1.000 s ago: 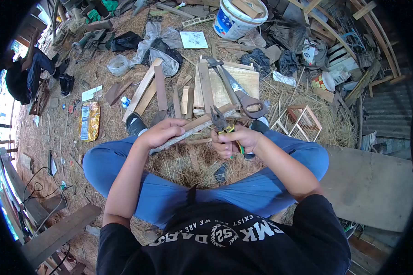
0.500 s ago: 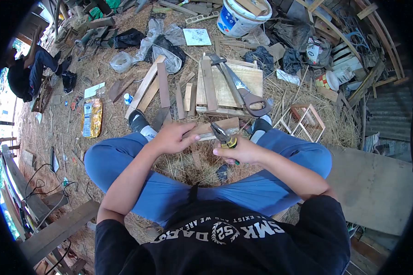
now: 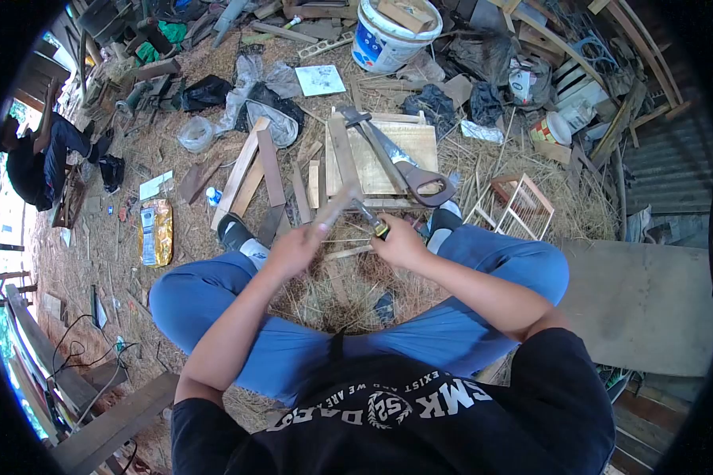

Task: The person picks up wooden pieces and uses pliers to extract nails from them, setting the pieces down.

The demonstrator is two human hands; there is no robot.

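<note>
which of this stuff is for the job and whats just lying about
Seems part of the job:
- narrow brown wooden strip, held
- yellow-handled metal pliers, held
- brown-handled metal handsaw, perhaps; laid down within reach

Seems just lying about:
- shiny gold packet
- round white-and-blue bucket
- square white panel

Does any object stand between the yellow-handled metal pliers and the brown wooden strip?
Nothing visible stands between the metal pliers in the right hand and the wooden strip in the left hand; blur hides whether they touch.
</note>
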